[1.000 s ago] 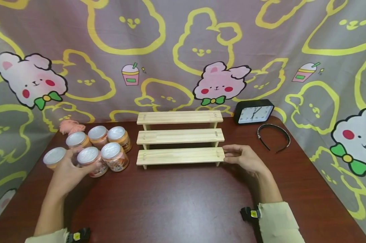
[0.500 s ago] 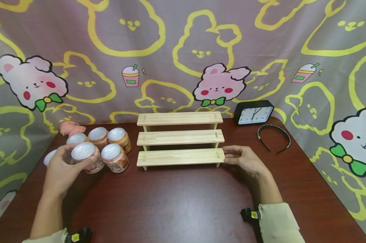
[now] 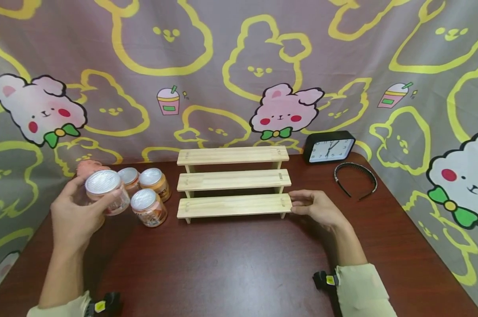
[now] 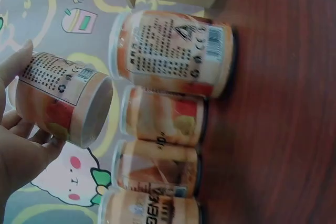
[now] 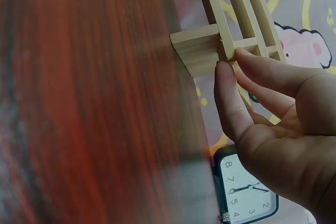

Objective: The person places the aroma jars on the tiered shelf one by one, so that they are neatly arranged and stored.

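My left hand (image 3: pixel 74 220) grips a clear-sided can (image 3: pixel 104 182) with a silvery lid and printed orange label, fingers and thumb around its body. In the left wrist view this lifted can (image 4: pixel 55 95) is tilted, apart from the table and the row of similar cans (image 4: pixel 176 53). At the middle, a three-tier wooden display stand (image 3: pixel 232 206) rests on the table. At the right end of its lowest shelf is my right hand (image 3: pixel 320 209). The right wrist view shows that thumb and forefinger pinching the shelf end (image 5: pixel 226 45).
Several standing cans (image 3: pixel 149 213) lie between my left hand and the stand; others are partly hidden. A pink bundle (image 3: pixel 90 167) is behind them. A black clock (image 3: pixel 329 147) and a headband (image 3: pixel 355 178) sit at the right on the brown table (image 3: pixel 231 264). A patterned curtain hangs behind.
My left hand has lifted one can up off the table from among the others and moved it slightly left and back. The right hand has kept its place at the stand.
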Available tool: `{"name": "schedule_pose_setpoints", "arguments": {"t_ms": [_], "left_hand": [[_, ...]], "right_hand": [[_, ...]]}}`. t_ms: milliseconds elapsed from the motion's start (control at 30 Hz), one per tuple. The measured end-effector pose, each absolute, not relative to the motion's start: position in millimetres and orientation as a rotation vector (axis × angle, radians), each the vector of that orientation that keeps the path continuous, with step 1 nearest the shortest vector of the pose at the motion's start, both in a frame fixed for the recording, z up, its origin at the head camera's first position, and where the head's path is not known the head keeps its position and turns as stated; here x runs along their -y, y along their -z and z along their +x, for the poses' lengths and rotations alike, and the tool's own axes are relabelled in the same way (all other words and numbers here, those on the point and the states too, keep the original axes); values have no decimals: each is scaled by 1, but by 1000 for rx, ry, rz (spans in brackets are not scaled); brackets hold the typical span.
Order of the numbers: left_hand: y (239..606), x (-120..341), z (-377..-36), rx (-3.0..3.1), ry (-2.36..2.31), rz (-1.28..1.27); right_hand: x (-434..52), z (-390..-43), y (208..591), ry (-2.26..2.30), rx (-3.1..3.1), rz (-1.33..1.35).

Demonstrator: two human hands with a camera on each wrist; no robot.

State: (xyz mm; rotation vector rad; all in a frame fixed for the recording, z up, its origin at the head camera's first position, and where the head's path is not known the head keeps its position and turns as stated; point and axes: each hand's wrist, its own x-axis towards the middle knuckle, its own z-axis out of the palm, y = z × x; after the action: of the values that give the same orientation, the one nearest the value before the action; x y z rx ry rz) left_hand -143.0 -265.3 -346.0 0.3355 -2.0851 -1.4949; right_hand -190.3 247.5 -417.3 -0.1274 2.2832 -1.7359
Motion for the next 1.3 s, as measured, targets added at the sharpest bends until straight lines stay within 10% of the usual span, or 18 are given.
{"name": "schedule_pose_setpoints", "arguments": {"t_ms": [1300], "left_hand": [[325,172,-165,2239,1431,-115]], "right_hand": [[-246,-189,417,1725,-2309,-145]]}}
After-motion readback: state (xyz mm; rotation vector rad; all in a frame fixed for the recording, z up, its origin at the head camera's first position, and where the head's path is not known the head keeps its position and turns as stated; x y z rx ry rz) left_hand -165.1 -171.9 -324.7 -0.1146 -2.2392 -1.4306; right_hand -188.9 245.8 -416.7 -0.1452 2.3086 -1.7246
